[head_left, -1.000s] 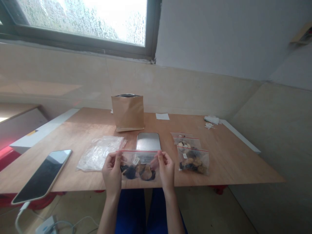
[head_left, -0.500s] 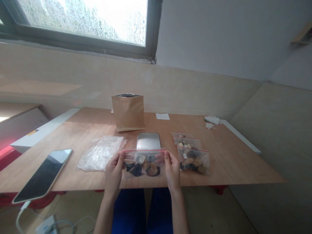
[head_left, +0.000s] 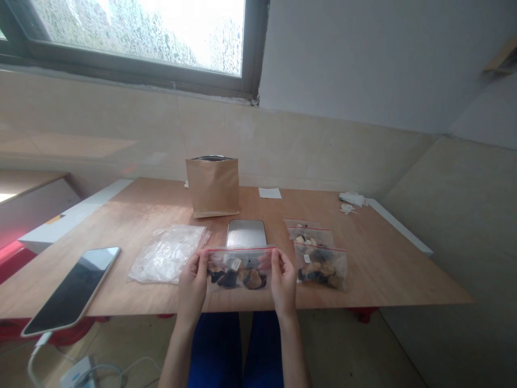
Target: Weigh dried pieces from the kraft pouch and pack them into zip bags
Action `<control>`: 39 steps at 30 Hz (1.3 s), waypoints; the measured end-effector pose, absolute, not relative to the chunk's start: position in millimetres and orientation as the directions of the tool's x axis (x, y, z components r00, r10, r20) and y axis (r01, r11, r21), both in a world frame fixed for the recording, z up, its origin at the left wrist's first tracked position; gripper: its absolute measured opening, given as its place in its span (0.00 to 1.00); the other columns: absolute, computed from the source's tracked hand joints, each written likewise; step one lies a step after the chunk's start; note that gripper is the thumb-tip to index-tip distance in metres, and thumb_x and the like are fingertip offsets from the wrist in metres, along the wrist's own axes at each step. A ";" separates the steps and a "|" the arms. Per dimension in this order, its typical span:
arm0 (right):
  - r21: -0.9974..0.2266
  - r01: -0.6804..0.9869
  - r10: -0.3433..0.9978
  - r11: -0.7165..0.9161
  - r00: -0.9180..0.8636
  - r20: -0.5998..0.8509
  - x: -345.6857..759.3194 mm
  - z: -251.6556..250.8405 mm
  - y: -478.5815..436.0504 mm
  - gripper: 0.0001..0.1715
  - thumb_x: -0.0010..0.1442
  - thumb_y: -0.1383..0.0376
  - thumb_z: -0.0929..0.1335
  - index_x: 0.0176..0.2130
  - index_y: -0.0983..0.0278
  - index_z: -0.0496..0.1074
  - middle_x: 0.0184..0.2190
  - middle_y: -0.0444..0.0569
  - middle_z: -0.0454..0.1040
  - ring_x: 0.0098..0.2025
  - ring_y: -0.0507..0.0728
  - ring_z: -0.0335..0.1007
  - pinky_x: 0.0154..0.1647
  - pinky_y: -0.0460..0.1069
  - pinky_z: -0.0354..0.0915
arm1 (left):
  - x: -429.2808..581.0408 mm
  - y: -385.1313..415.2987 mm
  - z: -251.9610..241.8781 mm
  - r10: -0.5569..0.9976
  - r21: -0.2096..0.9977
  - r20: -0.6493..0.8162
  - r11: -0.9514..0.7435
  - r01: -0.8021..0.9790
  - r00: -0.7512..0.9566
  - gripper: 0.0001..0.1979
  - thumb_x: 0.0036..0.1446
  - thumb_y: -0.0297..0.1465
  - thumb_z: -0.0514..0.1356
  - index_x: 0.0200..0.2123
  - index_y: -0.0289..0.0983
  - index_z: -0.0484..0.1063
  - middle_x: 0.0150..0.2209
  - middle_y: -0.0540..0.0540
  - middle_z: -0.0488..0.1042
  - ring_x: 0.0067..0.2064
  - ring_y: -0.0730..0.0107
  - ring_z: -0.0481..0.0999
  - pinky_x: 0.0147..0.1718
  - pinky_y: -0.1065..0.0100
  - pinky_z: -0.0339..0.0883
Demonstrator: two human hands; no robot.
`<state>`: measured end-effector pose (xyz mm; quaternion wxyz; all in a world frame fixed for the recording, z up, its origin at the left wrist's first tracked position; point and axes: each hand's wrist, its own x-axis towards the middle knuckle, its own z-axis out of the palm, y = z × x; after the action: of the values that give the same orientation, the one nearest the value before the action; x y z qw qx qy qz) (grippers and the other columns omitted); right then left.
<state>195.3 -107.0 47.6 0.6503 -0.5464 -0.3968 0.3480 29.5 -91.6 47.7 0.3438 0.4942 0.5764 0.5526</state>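
A clear zip bag (head_left: 238, 276) with a red seal line, a small white label and dark and tan slices inside is stretched between my hands. My left hand (head_left: 194, 280) pinches its upper left corner, and my right hand (head_left: 283, 277) pinches the upper right corner. Just beyond the bag lies a flat silver scale (head_left: 246, 232), its near part hidden behind the bag. Similar filled bags (head_left: 323, 267) overlap on the table to the right of my right hand. Crumpled clear plastic (head_left: 167, 253) lies beside my left hand.
An open brown paper pouch (head_left: 214, 187) stands behind the scale. A white paper (head_left: 270, 193) and white scraps (head_left: 353, 199) lie near the wall. At the left, a phone (head_left: 72, 291) with a cable plugged in rests on the wooden table (head_left: 383, 269).
Both hands have come slightly closer together, still holding the bag by its top corners. The bag's lower part has shifted up a little.
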 end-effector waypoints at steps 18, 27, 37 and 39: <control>-0.979 -0.081 0.944 0.187 0.292 0.156 198.5 45.2 -108.4 0.14 0.56 0.55 0.67 0.32 0.64 0.68 0.26 0.44 0.73 0.27 0.51 0.69 0.33 0.45 0.65 | 34.3 -94.6 52.4 0.934 0.978 0.184 -0.142 0.156 -0.305 0.15 0.56 0.41 0.51 0.27 0.39 0.69 0.23 0.51 0.70 0.27 0.70 0.70 0.30 0.70 0.65; -0.983 -0.053 0.934 0.176 0.325 0.149 198.2 39.0 -106.7 0.15 0.55 0.55 0.67 0.32 0.65 0.70 0.26 0.46 0.73 0.27 0.52 0.70 0.34 0.47 0.66 | 38.5 -93.6 57.0 0.912 0.972 0.208 -0.151 0.182 -0.353 0.19 0.54 0.48 0.50 0.23 0.39 0.65 0.19 0.51 0.65 0.22 0.70 0.66 0.24 0.69 0.65; -0.984 -0.047 0.927 0.173 0.345 0.146 195.6 36.8 -106.5 0.15 0.55 0.55 0.67 0.33 0.65 0.70 0.24 0.45 0.73 0.27 0.52 0.69 0.33 0.46 0.66 | 30.8 -94.9 59.1 0.943 0.984 0.154 -0.121 0.129 -0.296 0.19 0.52 0.49 0.52 0.24 0.39 0.67 0.22 0.50 0.69 0.27 0.68 0.69 0.29 0.68 0.66; -0.984 -0.050 0.926 0.174 0.348 0.146 196.0 36.9 -106.8 0.15 0.55 0.55 0.67 0.33 0.65 0.70 0.24 0.44 0.72 0.27 0.52 0.69 0.32 0.46 0.65 | 30.3 -94.8 58.3 0.943 0.985 0.150 -0.116 0.128 -0.299 0.19 0.52 0.48 0.52 0.26 0.38 0.68 0.24 0.49 0.70 0.29 0.67 0.70 0.31 0.68 0.65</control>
<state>196.0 -106.8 36.9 0.6381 -0.5168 -0.4239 0.3822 30.3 -94.8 58.3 0.3534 0.4751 0.5631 0.5764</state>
